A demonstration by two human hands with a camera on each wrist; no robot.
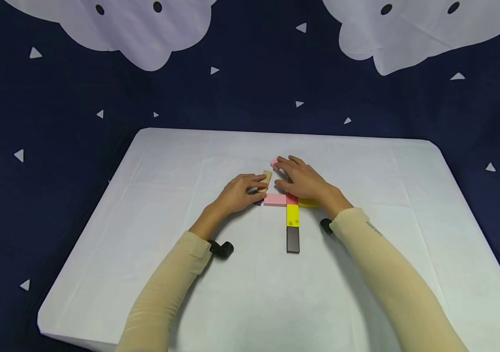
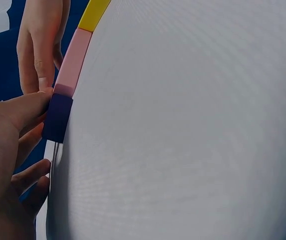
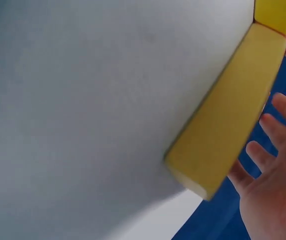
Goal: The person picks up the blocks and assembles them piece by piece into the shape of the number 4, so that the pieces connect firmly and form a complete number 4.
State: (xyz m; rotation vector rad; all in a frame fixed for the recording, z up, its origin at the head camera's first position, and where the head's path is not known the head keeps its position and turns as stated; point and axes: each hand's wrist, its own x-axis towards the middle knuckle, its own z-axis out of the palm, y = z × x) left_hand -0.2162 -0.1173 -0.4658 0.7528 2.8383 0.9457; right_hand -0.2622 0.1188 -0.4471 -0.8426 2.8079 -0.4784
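My left hand [image 1: 242, 191] lies over the left end of a row of blocks, its fingertips across a beige block [image 1: 268, 174] set at a slant. In the left wrist view its thumb touches the dark purple block [image 2: 58, 117] where that meets a pink block [image 2: 74, 64]. My right hand [image 1: 305, 183] hovers with spread fingers above the right side, fingertips by a small pink piece [image 1: 274, 163]; whatever lies under its palm is hidden. A red block [image 1: 292, 199] joins the row's middle. Yellow blocks run right [image 1: 309, 203] and toward me [image 1: 292, 215].
A dark grey block [image 1: 292, 239] ends the column nearest me. All of it lies on a white-covered table [image 1: 144, 293] with rounded far corners. Behind hangs a dark blue cloth [image 1: 250, 93] with white clouds and triangles.
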